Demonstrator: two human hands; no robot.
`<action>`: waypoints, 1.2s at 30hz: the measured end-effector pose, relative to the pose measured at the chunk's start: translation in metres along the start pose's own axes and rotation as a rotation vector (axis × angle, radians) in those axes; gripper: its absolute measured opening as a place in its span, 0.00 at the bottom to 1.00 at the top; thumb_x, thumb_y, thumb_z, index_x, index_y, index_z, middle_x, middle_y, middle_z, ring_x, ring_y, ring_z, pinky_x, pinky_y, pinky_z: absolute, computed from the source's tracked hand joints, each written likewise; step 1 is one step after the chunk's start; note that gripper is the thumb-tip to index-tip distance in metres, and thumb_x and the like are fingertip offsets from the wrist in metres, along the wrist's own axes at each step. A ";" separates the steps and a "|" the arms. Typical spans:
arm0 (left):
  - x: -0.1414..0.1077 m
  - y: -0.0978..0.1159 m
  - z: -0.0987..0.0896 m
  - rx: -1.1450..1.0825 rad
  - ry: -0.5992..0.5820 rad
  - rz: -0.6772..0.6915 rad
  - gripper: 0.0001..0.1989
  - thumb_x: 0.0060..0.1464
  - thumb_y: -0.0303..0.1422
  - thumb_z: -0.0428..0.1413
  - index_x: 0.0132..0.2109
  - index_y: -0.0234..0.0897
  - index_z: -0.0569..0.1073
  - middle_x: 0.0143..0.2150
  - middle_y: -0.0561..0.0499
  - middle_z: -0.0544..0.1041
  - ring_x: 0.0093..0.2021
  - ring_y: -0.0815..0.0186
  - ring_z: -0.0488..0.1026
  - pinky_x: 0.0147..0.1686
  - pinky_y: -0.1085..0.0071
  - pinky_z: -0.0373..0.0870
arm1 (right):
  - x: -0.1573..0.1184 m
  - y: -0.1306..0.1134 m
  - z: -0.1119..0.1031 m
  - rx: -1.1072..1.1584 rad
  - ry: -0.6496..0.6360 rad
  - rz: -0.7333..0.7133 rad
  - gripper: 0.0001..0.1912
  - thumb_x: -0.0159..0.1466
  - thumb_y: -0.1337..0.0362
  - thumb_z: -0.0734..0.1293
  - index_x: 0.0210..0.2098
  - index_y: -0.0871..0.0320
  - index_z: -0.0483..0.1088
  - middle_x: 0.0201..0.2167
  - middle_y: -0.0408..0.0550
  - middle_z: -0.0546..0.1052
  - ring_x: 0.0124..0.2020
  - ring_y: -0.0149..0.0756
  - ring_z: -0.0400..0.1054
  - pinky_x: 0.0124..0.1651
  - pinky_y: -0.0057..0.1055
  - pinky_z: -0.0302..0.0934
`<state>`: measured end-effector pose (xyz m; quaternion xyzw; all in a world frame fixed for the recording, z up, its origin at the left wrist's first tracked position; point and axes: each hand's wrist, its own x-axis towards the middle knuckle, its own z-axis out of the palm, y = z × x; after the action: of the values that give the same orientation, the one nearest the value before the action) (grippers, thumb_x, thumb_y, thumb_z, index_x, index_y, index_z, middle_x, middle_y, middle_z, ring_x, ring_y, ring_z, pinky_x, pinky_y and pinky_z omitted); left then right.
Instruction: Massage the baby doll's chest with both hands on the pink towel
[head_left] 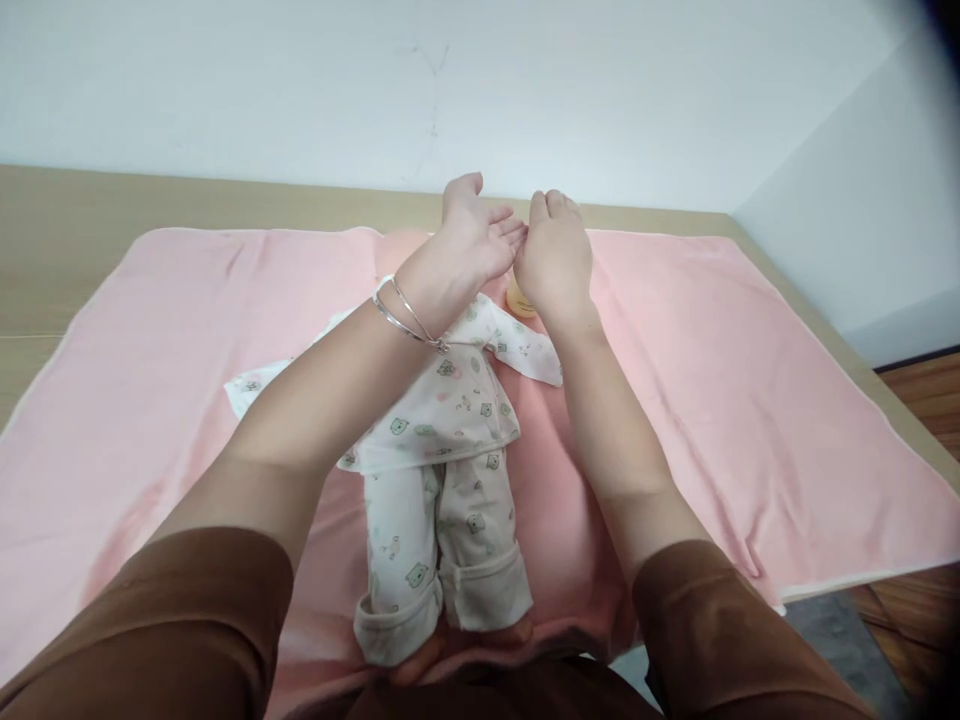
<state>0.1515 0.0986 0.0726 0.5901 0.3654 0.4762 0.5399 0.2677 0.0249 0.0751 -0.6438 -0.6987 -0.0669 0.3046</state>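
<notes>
Left hand (474,238) open, palm showing, fingertips at the right hand (556,255), whose grip I cannot tell; best to steer clear of the yellow container (519,303) just below the latter, the clothed doll (424,430) under both, screened by left forearm (322,400), on pink cloth (750,390).

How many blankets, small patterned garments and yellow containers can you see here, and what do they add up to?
Blankets: 1, the pink blanket
Patterned garments: 2, the top and the trousers
Yellow containers: 1, the yellow container partly hidden behind the right hand
Total: 4
</notes>
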 end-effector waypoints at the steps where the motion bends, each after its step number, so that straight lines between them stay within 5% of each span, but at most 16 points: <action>1: -0.008 0.005 -0.006 -0.098 -0.042 -0.126 0.27 0.70 0.46 0.38 0.52 0.33 0.76 0.51 0.34 0.80 0.67 0.50 0.74 0.63 0.50 0.77 | 0.002 -0.003 0.001 0.002 0.027 0.025 0.21 0.77 0.64 0.52 0.60 0.63 0.70 0.61 0.62 0.74 0.69 0.56 0.63 0.73 0.59 0.57; 3: -0.030 0.020 -0.018 -0.291 -0.102 -0.307 0.28 0.70 0.47 0.36 0.49 0.34 0.75 0.57 0.33 0.78 0.69 0.51 0.72 0.63 0.56 0.77 | 0.007 -0.009 0.001 -0.025 0.061 0.124 0.18 0.78 0.60 0.55 0.54 0.62 0.72 0.55 0.61 0.78 0.63 0.58 0.69 0.66 0.60 0.63; 6: -0.068 0.043 -0.038 -0.338 -0.115 -0.295 0.25 0.70 0.46 0.38 0.45 0.37 0.75 0.58 0.38 0.79 0.71 0.54 0.70 0.65 0.59 0.77 | 0.019 -0.020 0.001 -0.104 0.070 0.316 0.16 0.78 0.57 0.61 0.50 0.62 0.74 0.48 0.61 0.81 0.53 0.55 0.74 0.57 0.56 0.68; 10: -0.110 0.060 -0.064 -0.268 0.056 -0.252 0.23 0.70 0.43 0.41 0.47 0.38 0.78 0.50 0.42 0.83 0.66 0.52 0.76 0.63 0.53 0.79 | 0.032 -0.020 0.005 -0.090 0.106 0.467 0.13 0.77 0.65 0.59 0.45 0.59 0.74 0.47 0.58 0.82 0.50 0.46 0.73 0.57 0.51 0.67; 15: -0.153 0.081 -0.086 -0.106 -0.026 -0.159 0.28 0.74 0.41 0.34 0.59 0.37 0.76 0.57 0.42 0.81 0.69 0.51 0.73 0.62 0.48 0.79 | 0.032 -0.013 0.014 0.008 0.178 0.450 0.16 0.76 0.67 0.54 0.46 0.56 0.72 0.46 0.57 0.81 0.55 0.47 0.72 0.63 0.51 0.63; 19: -0.181 0.101 -0.089 -0.032 0.115 -0.149 0.25 0.73 0.34 0.36 0.59 0.39 0.76 0.54 0.45 0.82 0.69 0.50 0.73 0.62 0.44 0.79 | 0.027 -0.016 0.024 -0.047 0.236 0.449 0.17 0.74 0.70 0.53 0.48 0.57 0.73 0.47 0.59 0.80 0.55 0.47 0.72 0.62 0.50 0.61; 25: -0.203 0.117 -0.097 -0.407 0.098 -0.181 0.27 0.72 0.32 0.30 0.70 0.39 0.61 0.71 0.53 0.71 0.74 0.69 0.66 0.72 0.70 0.71 | 0.025 -0.002 0.046 -0.083 0.381 0.329 0.24 0.73 0.71 0.50 0.46 0.55 0.77 0.40 0.52 0.82 0.46 0.41 0.73 0.67 0.43 0.59; 31: -0.222 0.129 -0.107 -0.266 0.207 -0.065 0.24 0.72 0.34 0.36 0.67 0.50 0.66 0.73 0.62 0.69 0.78 0.57 0.60 0.72 0.57 0.73 | 0.020 0.011 0.055 -0.105 0.433 0.217 0.25 0.75 0.67 0.50 0.52 0.53 0.78 0.49 0.48 0.83 0.53 0.40 0.75 0.79 0.39 0.47; 36: -0.231 0.138 -0.105 -0.316 0.182 -0.177 0.30 0.69 0.22 0.33 0.69 0.49 0.64 0.69 0.60 0.74 0.75 0.66 0.65 0.74 0.58 0.72 | 0.014 0.000 0.046 -0.139 0.394 0.257 0.25 0.75 0.67 0.50 0.53 0.56 0.78 0.50 0.50 0.83 0.55 0.43 0.76 0.78 0.48 0.49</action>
<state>-0.0251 -0.1102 0.1658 0.4183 0.3839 0.5298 0.6300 0.2521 0.0594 0.0454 -0.7215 -0.5319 -0.1996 0.3959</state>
